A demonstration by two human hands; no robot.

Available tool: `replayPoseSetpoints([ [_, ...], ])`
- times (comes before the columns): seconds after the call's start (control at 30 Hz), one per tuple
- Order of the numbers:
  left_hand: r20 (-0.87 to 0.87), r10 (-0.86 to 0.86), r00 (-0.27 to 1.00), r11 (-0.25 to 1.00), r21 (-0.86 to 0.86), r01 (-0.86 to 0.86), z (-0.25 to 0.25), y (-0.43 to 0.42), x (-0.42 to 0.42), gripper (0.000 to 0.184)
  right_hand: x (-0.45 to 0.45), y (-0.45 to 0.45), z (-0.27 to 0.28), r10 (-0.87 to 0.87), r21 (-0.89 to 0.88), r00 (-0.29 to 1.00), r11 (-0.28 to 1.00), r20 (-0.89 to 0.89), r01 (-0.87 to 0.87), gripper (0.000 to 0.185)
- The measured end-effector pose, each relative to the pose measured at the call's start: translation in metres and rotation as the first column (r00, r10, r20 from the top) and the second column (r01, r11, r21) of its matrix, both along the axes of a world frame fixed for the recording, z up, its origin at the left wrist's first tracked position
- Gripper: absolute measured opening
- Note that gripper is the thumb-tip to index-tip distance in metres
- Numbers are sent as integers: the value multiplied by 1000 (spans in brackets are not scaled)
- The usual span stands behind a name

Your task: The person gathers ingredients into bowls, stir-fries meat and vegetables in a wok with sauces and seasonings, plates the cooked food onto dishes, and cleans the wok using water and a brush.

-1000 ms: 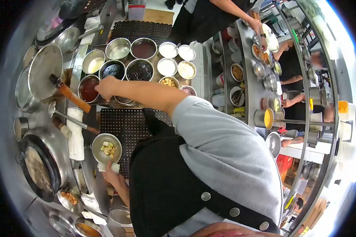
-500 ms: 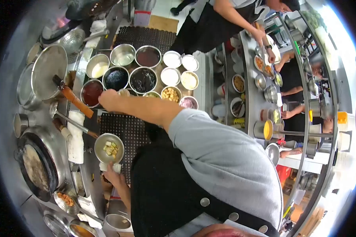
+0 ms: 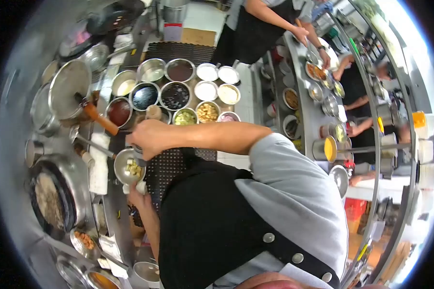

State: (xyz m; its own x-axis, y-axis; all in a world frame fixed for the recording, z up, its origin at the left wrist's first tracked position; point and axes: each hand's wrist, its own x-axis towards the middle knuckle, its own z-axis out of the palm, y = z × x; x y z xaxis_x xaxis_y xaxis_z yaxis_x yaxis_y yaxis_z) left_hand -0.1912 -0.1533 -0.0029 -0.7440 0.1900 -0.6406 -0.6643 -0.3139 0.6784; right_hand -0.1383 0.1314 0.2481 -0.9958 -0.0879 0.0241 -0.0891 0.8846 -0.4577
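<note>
**Right hand (image 3: 152, 138) shifted from red sauce pot (image 3: 119, 112) to metal bowl (image 3: 120, 168)**

Compared with half a second ago, my right hand is off the side of the red sauce pot and over the upper right edge of the metal bowl. Its fingers are curled and point down. A small grey item (image 3: 137, 150) shows below them; I cannot tell what it is, nor whether the fingers pinch it.

My left hand (image 3: 139, 196) remains closed on the near edge of the metal bowl, with a white cloth (image 3: 141, 187) at the grip. Pale green and yellowish cut pieces (image 3: 134, 166) lie inside, towards the right wall. The wooden end of a ladle handle (image 3: 106, 153) sits just beside the bowl on the left; a perforated black mat (image 3: 169, 166) shows to the right.

Beyond my right forearm stand further pots: one with green pieces (image 3: 184, 117), one with golden cubes (image 3: 207, 112), and two with dark contents, all near the red sauce pot. To my left is a dark wok (image 3: 65, 192), and near it a strainer (image 3: 92, 251) carrying browned pieces.

At upper right, another person's hand (image 3: 325, 60) is above dishes on a steel worktop (image 3: 307, 113).
</note>
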Motion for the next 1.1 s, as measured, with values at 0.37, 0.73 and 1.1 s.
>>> replayPoseSetpoints([
  [0.37,-27,46,999,960,279,-37,99,26,10,31,27,-80,30,102,-191,991,975,-89,-118,59],
  [0.73,-16,358,933,760,587,-281,101,22,11,24,1,-143,-50,75,-695,974,688,-215,-207,81],
  [1.1,-427,441,789,867,-25,-498,139,-11,-3,47,17,-126,-39,155,-558,954,782,-259,-278,80],
])
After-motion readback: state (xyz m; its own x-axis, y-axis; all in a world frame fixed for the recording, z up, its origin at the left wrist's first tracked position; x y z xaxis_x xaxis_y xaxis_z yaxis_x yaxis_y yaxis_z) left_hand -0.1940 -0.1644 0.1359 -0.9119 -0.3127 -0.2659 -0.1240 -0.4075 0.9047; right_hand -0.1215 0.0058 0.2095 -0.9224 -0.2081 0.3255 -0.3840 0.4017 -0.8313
